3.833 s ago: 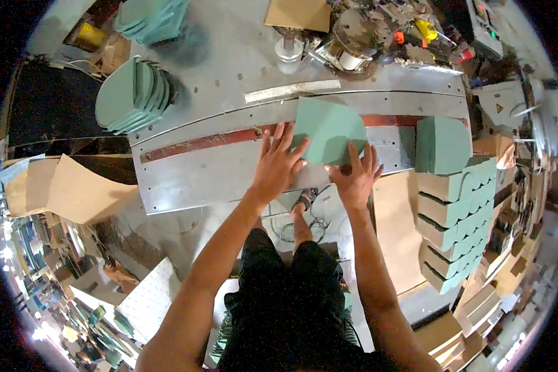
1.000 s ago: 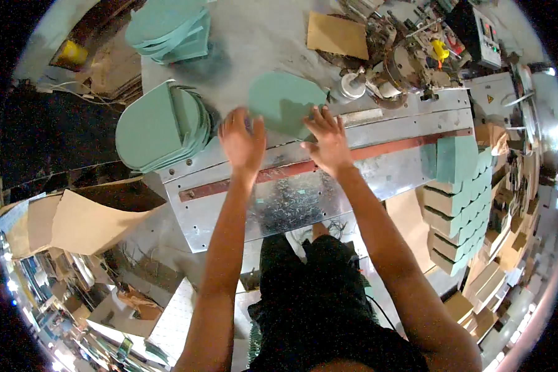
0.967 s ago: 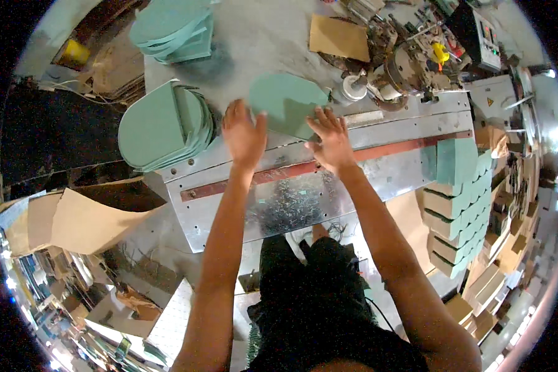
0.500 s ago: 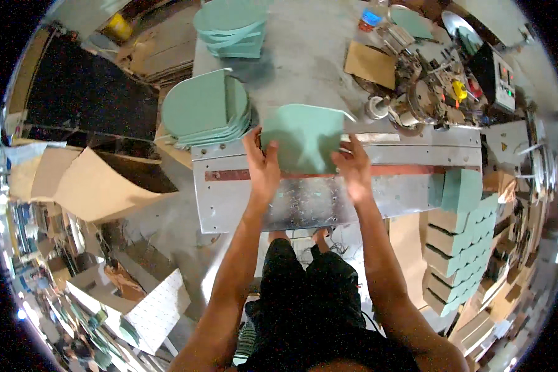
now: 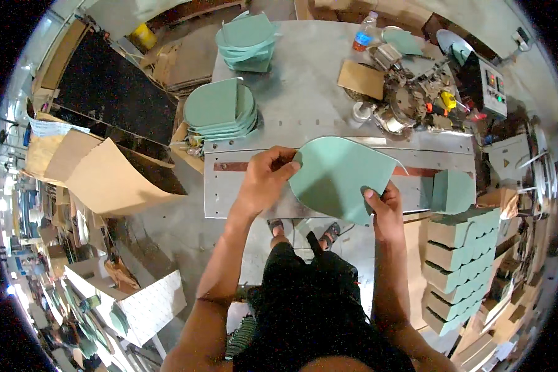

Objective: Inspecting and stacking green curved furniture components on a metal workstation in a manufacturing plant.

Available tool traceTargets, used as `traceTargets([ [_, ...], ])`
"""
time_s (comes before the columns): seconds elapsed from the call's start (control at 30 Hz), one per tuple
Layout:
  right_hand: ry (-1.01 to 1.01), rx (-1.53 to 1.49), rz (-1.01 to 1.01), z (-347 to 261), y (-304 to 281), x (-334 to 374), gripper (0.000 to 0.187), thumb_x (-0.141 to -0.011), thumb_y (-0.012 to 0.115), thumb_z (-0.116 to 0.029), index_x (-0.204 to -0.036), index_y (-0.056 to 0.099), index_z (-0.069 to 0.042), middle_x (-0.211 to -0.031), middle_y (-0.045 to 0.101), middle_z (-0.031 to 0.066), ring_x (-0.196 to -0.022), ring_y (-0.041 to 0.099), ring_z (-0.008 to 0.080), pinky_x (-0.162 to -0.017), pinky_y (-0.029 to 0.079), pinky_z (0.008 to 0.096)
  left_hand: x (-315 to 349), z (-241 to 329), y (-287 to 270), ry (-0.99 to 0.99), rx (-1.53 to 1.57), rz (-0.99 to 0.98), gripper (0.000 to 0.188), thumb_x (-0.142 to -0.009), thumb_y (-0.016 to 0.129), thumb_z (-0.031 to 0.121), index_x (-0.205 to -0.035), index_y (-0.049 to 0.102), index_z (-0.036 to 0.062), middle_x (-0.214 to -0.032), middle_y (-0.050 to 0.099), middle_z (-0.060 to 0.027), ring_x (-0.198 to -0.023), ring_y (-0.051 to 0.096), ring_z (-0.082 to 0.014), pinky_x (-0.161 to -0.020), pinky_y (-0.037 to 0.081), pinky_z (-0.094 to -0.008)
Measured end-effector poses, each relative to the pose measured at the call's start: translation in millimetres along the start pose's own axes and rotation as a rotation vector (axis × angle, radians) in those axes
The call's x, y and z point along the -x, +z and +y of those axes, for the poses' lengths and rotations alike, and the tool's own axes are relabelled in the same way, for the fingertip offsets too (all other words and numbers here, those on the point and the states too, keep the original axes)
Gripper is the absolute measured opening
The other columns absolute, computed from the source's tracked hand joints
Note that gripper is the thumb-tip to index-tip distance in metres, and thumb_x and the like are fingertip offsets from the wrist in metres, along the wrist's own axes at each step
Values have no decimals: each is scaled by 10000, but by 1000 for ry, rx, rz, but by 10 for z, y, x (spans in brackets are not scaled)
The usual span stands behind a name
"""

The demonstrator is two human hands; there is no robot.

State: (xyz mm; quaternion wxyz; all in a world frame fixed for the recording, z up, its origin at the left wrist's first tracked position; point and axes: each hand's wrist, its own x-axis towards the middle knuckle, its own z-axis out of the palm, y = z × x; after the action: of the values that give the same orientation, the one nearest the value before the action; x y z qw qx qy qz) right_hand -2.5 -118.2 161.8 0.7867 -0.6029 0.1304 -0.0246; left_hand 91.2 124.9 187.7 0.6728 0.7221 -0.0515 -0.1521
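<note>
Between my hands, above the front of the metal workbench point(image 5: 304, 74), is a pale green sheet point(image 5: 338, 177) with one rounded end and a thin strip trailing from its far right corner. My left hand point(image 5: 270, 173) pinches its left, rounded edge between thumb and fingers. At its lower right edge, my right hand point(image 5: 384, 201) grips it with the thumb on top. A stack of similar green sheets point(image 5: 214, 108) lies on the bench's left side. Behind that is another green stack point(image 5: 245, 40).
A cluttered metal machine point(image 5: 403, 108) stands at the bench's right, by a black control box point(image 5: 490, 84) and a bottle point(image 5: 364, 32). Green folded pieces point(image 5: 456, 189) lie at the front right corner, above piled green-and-tan blocks point(image 5: 462, 273). An open carton point(image 5: 155, 310) stands lower left.
The green sheet has turned and come nearer to me, shifting right. Both hands now grip its edges, the right one lower than before. The view has also shifted.
</note>
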Motion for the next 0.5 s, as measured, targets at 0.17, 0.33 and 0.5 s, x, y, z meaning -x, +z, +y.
traceTargets([
  [0.17, -64, 144, 15, -168, -161, 184, 392, -845, 706, -211, -1145, 584, 9, -988, 640, 34, -883, 550, 119, -802, 449, 278, 94, 135, 169, 5, -144, -50, 162, -841, 655, 72, -959, 624, -35, -827, 623, -20, -756, 549, -97, -704, 467, -251],
  [0.33, -33, 190, 36, -191, -301, 322, 361, -850, 688, -171, -1143, 580, 10, -984, 642, 39, -873, 552, 117, -787, 453, 276, 175, 49, 321, 52, -147, -13, 166, -814, 652, 28, -957, 629, -54, -765, 623, -38, -679, 529, -76, -625, 448, -240],
  [0.5, -73, 148, 50, -191, -358, 376, 350, -852, 677, -148, -1149, 577, 8, -979, 642, 43, -857, 553, 117, -763, 453, 270, 263, 89, 456, 52, -154, 31, 156, -813, 659, 27, -941, 631, -56, -743, 613, -25, -665, 518, -69, -610, 446, -234],
])
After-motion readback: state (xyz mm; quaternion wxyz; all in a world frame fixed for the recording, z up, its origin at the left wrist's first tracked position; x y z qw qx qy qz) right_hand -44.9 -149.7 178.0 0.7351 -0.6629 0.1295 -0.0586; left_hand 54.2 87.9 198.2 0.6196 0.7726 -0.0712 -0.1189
